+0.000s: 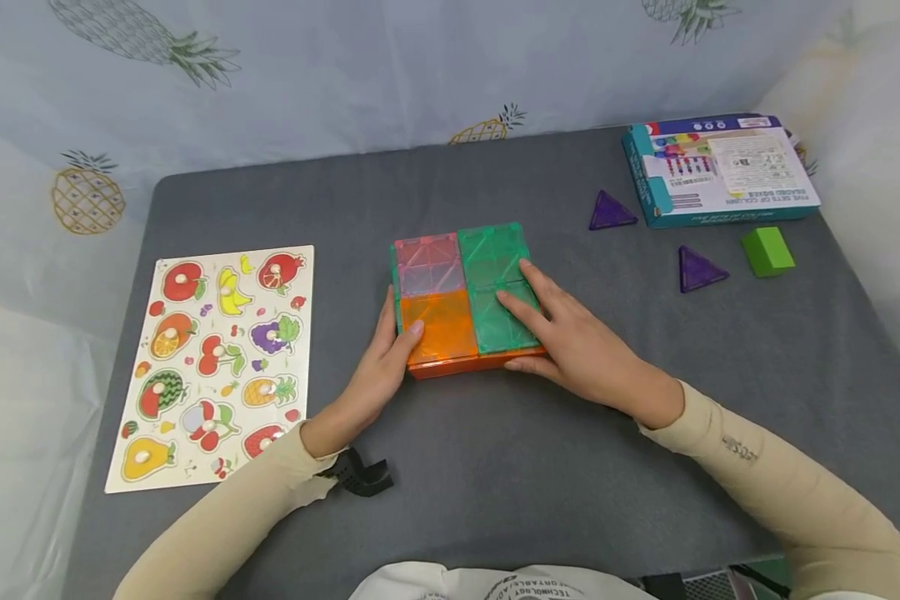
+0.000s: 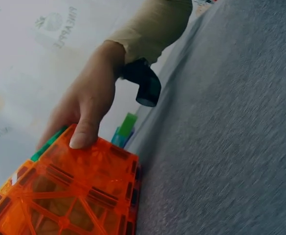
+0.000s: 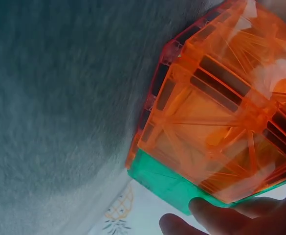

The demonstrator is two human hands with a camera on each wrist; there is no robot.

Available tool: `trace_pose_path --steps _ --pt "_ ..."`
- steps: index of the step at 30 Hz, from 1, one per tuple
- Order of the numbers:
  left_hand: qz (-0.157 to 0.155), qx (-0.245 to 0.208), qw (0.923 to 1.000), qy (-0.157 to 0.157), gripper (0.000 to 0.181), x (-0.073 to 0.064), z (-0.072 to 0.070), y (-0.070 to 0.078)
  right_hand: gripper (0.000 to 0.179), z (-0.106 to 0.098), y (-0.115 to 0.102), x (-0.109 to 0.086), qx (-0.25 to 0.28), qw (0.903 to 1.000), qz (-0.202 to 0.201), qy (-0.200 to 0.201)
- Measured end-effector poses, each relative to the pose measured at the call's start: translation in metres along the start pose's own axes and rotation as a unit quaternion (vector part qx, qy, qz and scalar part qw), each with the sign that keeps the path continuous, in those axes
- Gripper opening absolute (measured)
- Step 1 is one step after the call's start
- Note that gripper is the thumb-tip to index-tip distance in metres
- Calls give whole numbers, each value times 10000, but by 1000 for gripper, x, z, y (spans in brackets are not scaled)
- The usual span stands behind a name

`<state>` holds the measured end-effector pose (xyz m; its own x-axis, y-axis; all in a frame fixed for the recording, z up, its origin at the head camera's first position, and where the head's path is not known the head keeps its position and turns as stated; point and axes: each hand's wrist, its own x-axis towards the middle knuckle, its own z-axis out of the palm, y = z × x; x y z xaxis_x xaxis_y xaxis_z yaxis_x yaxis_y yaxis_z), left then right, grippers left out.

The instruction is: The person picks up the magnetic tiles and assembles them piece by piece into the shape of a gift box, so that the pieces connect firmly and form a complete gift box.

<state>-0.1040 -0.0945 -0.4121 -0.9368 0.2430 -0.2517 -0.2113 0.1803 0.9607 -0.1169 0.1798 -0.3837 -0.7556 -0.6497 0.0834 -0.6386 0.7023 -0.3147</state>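
Observation:
A low box built of see-through magnetic tiles (image 1: 438,325) sits at the middle of the table. Its top has a pink tile (image 1: 429,254) at the back left, an orange one at the front left and green tiles (image 1: 492,252) on the right. My left hand (image 1: 378,367) grips its left side, thumb on the orange top tile, the other fingers down the side wall. From the right, my right hand (image 1: 577,350) holds the box, fingertips over the green tiles and thumb against the orange front wall (image 2: 74,191). That thumb shows in the left wrist view.
A wooden fruit peg puzzle (image 1: 221,367) lies at the left. At the right are two purple triangle tiles (image 1: 610,212), a green block (image 1: 768,252) and a flat bead-toy box (image 1: 720,171) near the back edge. A pineapple-print curtain (image 1: 330,75) hangs behind the table.

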Motion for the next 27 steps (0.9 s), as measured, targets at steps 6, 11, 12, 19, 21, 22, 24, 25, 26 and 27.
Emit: trace_pose_path --steps 6,11,12,19,21,22,24,25,26,27 --pt "-203 -52 9997 -123 72 30 -6 4 80 -3 17 17 259 9990 310 -184" --pt "-322 -122 9992 -180 74 55 -16 8 78 -4 32 37 455 9975 445 -293" --pt "-324 -127 9992 -198 74 59 -18 9 78 -4 34 40 477 9973 469 -310" --pt "-366 42 9991 -195 74 77 -23 13 78 -8 43 53 595 9960 573 -333" --pt "-380 23 9991 -183 73 79 -24 14 79 -9 45 54 644 9958 524 -375" --pt "-370 11 9991 -185 73 79 -24 14 81 -11 46 54 690 9956 496 -391" --pt "-313 -20 9993 -208 73 80 -24 15 83 -17 49 54 859 9942 558 -338" --pt "-287 -37 9993 -217 73 80 -24 15 84 -20 52 54 871 9937 669 -235" --pt "-253 -52 9994 -225 73 79 -25 15 82 -24 55 54 845 9926 870 -101" --pt "-206 -68 9995 -235 73 79 -25 15 78 -29 59 55 794 9905 1122 64"
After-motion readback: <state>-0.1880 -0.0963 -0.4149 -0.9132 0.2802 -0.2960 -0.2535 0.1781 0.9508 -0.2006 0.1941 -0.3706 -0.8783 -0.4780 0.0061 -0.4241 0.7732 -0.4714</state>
